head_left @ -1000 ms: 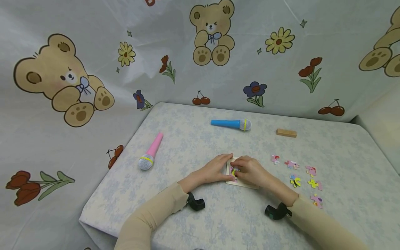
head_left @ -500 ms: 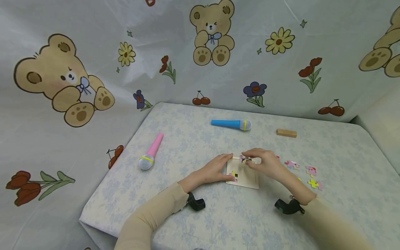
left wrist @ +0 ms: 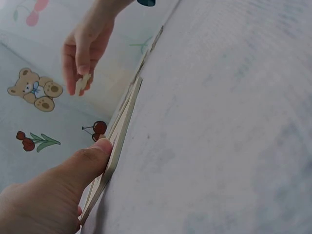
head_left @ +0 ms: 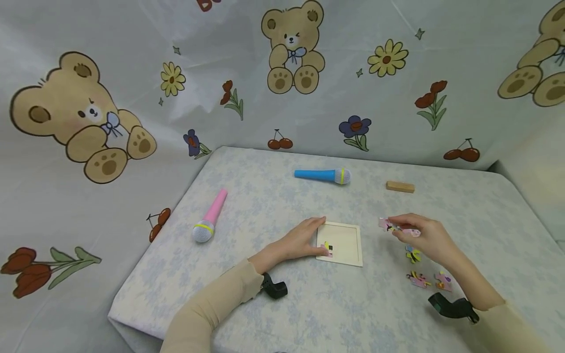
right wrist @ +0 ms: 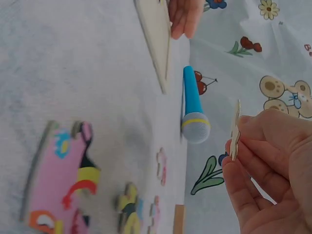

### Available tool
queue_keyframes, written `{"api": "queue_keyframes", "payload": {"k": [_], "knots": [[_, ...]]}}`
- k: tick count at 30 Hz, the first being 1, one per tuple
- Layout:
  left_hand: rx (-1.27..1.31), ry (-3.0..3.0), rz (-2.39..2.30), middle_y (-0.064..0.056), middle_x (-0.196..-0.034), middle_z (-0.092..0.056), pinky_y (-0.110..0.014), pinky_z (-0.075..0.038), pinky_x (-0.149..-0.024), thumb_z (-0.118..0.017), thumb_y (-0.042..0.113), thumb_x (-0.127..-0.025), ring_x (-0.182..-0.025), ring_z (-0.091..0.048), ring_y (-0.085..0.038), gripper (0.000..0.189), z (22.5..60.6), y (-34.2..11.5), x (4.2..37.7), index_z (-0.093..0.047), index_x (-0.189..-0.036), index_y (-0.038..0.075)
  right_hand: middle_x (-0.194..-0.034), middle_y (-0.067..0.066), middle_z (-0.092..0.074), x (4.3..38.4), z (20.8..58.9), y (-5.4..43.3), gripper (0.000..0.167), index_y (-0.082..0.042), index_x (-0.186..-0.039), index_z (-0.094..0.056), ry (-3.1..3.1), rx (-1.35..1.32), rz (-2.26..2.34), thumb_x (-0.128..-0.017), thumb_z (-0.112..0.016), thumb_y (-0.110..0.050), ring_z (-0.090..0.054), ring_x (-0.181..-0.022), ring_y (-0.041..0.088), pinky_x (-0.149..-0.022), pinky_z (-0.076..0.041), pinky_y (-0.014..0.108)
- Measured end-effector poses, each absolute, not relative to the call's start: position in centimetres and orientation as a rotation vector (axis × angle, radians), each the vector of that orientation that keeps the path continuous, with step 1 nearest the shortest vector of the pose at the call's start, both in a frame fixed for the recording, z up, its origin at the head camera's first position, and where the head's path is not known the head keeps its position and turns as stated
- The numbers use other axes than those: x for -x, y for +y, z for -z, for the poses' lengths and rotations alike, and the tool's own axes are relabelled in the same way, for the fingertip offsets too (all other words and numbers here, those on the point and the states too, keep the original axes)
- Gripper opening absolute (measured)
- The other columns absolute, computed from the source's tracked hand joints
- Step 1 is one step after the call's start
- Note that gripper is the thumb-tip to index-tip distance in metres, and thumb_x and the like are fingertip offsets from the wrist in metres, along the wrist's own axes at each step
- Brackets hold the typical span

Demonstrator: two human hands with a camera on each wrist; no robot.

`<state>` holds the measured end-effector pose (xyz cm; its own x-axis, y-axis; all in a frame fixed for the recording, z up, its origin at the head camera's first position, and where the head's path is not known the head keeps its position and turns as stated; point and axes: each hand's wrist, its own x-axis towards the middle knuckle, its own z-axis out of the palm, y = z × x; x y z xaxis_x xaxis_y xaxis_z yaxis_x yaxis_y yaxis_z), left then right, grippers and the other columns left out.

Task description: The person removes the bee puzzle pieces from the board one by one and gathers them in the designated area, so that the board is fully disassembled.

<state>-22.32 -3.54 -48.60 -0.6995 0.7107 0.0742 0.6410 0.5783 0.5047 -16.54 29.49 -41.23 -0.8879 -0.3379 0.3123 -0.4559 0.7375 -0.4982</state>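
Observation:
In the head view my left hand (head_left: pixel 300 240) holds the left side of a square wooden puzzle tray (head_left: pixel 346 264), fingers at the far left corner and thumb at the near one. One pink and yellow jigsaw piece (head_left: pixel 327 249) lies in the tray's near left corner, partly under the thumb. To the right of the tray, my right hand (head_left: pixel 425 235) pinches another jigsaw piece (right wrist: pixel 235 131) between thumb and fingers. Seen edge-on in the right wrist view, that piece is raised off the table. The left wrist view shows the thumb (left wrist: pixel 90 158) on the tray's edge.
Several loose jigsaw pieces, including a yellow and blue one (head_left: pixel 413 253) and a pink one (head_left: pixel 443 281), lie near the right forearm. At the back are a blue toy microphone (head_left: pixel 322 175) and a wooden block (head_left: pixel 400 187); a pink microphone (head_left: pixel 211 215) lies left.
My right hand has lifted a jigsaw piece out of the tray and carried it right, over by the loose pieces. The left hand stays on the tray. The head view has shifted slightly.

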Motion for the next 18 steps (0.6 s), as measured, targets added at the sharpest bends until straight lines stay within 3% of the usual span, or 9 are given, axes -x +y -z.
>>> {"api": "queue_keyframes", "payload": {"k": [4, 11, 18], "knots": [[-1.157, 2.675, -0.772, -0.010, -0.149, -0.031, -0.031, -0.024, -0.109, -0.066, 0.050, -0.085, -0.137, -0.027, -0.021, 0.091, 48.6, -3.6, 22.4, -0.022, -0.150, 0.005, -0.108, 0.003, -0.066, 16.2, 42.8, 30.1, 0.029, -0.008, -0.113, -0.068, -2.764, -0.631, -0.859, -0.084, -0.072, -0.012, -0.063, -0.092, 0.023, -0.074, -0.053, 0.045], [-1.142, 2.677, -0.758, -0.009, -0.150, -0.029, -0.031, -0.023, -0.110, -0.065, 0.051, -0.085, -0.137, -0.025, -0.021, 0.091, 48.6, -3.7, 22.3, -0.021, -0.150, 0.006, -0.102, 0.003, -0.067, 15.9, 44.5, 30.0, 0.028, -0.006, -0.109, -0.068, -2.832, -0.642, -0.831, -0.081, -0.073, -0.005, -0.064, -0.087, 0.021, -0.071, -0.054, 0.037], [-1.154, 2.672, -0.761, -0.010, -0.150, -0.030, -0.031, -0.023, -0.110, -0.065, 0.050, -0.085, -0.137, -0.025, -0.020, 0.091, 48.4, -3.7, 22.2, -0.021, -0.150, 0.005, -0.101, 0.004, -0.067, 15.9, 45.4, 29.7, 0.029, -0.005, -0.109, -0.067, -2.867, -0.653, -0.817, -0.081, -0.070, -0.003, -0.064, -0.089, 0.024, -0.071, -0.054, 0.037]]}}
